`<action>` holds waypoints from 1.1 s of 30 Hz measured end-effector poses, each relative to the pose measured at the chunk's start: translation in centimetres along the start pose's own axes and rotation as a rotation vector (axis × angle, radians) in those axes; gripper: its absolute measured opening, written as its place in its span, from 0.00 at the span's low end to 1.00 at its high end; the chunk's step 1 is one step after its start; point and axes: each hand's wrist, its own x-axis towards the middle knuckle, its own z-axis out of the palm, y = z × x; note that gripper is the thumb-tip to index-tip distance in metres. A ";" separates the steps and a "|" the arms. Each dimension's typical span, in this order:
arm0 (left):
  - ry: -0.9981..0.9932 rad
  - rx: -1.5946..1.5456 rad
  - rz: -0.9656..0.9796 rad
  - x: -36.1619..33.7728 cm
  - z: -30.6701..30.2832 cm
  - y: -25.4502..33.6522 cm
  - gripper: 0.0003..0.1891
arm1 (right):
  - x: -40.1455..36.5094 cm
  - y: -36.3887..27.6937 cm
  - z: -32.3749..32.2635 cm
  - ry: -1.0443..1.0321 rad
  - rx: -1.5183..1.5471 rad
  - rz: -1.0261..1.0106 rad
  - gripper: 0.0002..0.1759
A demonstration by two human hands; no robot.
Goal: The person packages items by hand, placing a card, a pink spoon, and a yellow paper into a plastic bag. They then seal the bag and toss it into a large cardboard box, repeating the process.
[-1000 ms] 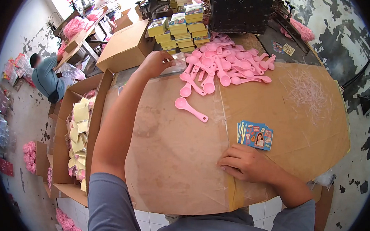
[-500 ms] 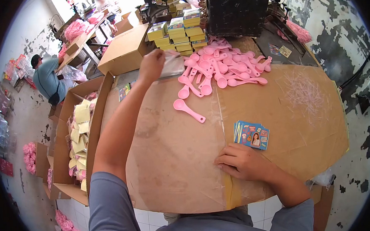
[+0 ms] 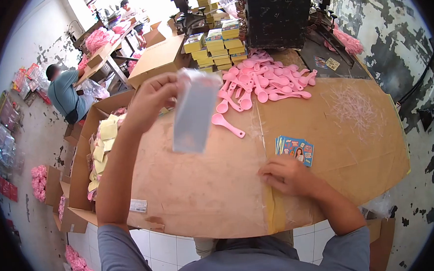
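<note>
Pinched in my left hand point(image 3: 152, 100) is a clear plastic bag point(image 3: 194, 119), hanging by its top above the left part of the table. My right hand point(image 3: 289, 175) rests on the table, fingers curled, just below a small stack of blue printed cards point(image 3: 298, 150); whether the fingers hold anything is hidden. A single pink plastic scoop point(image 3: 228, 125) lies just right of the bag. Behind it spreads a heap of pink scoops point(image 3: 268, 79).
Stacked card bundles point(image 3: 217, 44) stand at the back beside a black machine block point(image 3: 273, 17). Thin plastic strips point(image 3: 355, 111) lie at right. An open carton point(image 3: 93, 156) of packed pieces is at left, below a closed carton point(image 3: 158, 62). Another person point(image 3: 67, 92) sits at far left.
My left hand has come back toward me from the rear of the table, lifting a clear bag. My right hand has shifted slightly up and right, close to the cards.
</note>
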 end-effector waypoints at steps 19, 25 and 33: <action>0.043 0.714 -0.050 -6.7 11.1 -9.0 0.19 | -0.1 2.1 -4.5 0.247 -0.240 0.286 0.11; 0.055 0.540 -0.100 -7.1 11.8 -9.7 0.14 | -1.4 4.5 -6.2 0.103 -0.184 0.481 0.13; 0.157 0.505 0.020 -8.1 12.4 -10.8 0.12 | -1.1 4.6 -6.0 0.163 -0.074 0.556 0.12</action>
